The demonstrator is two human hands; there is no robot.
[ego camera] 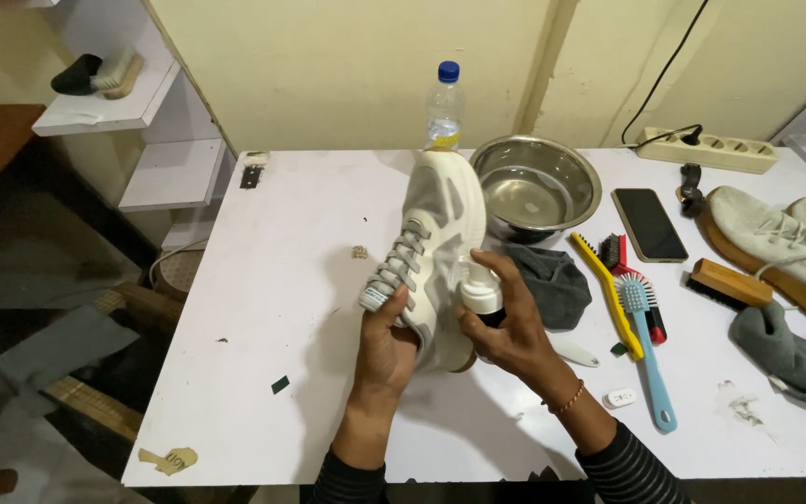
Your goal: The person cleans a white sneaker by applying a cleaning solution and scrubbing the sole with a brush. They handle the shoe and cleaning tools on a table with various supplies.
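Standing upright at frame centre, the white and grey mesh sneaker with grey laces [440, 245] is held off the white table [282, 280], toe pointing up. Left hand [386, 350] has its grip clenched on the heel end from below, thumb by the lace tongue. Right hand [513, 327] has its grip wrapped round a small white spray bottle [479, 294], pressed against the sneaker's side, nozzle touching the upper.

Just right of the hands, a dark grey cloth [552, 280] lies on the table. Behind the sneaker, upper centre: a clear plastic bottle with blue cap [445, 107] and a round steel bowl [535, 187], near each other. Right of the cloth: a yellow long-handled brush [605, 289], a red brush [629, 271], a light blue brush [650, 359], side by side. A black phone [649, 224] lies flat further right, then a wooden-backed brush [729, 285]. Far right: a second pale sneaker [785, 238] and another grey cloth [795, 355]. Upper right: a cream power strip [706, 149] with black plug. A small white tag-like piece [621, 399] sits lower right near the right wrist. Upper left: white wall shelves [123, 103].
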